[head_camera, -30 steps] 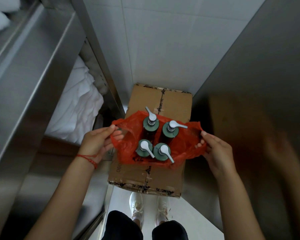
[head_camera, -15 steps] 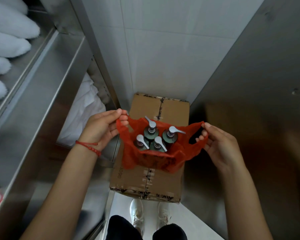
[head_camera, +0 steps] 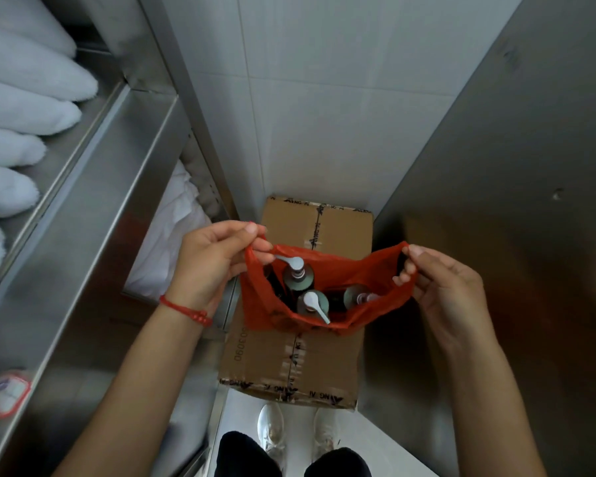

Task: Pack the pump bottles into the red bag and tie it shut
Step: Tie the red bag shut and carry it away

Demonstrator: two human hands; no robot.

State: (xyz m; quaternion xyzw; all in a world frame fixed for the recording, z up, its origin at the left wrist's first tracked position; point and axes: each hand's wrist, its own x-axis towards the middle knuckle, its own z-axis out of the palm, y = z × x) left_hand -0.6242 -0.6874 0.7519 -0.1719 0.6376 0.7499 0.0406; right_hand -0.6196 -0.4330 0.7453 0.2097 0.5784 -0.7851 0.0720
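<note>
Currently the red bag (head_camera: 327, 297) hangs open-mouthed over the cardboard box (head_camera: 300, 359), pump bottles (head_camera: 298, 277) standing inside. Left hand (head_camera: 210, 263) pinches the bag's left handle; right hand (head_camera: 441, 287) pinches the right handle, the two held well apart.

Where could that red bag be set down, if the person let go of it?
On the cardboard box: its near half, between the red bag and the shoes, is bare, as is the far strip by the tiled wall. The shelves at left are crowded with white linens. The left hand and right hand hold the bag's edges.
</note>
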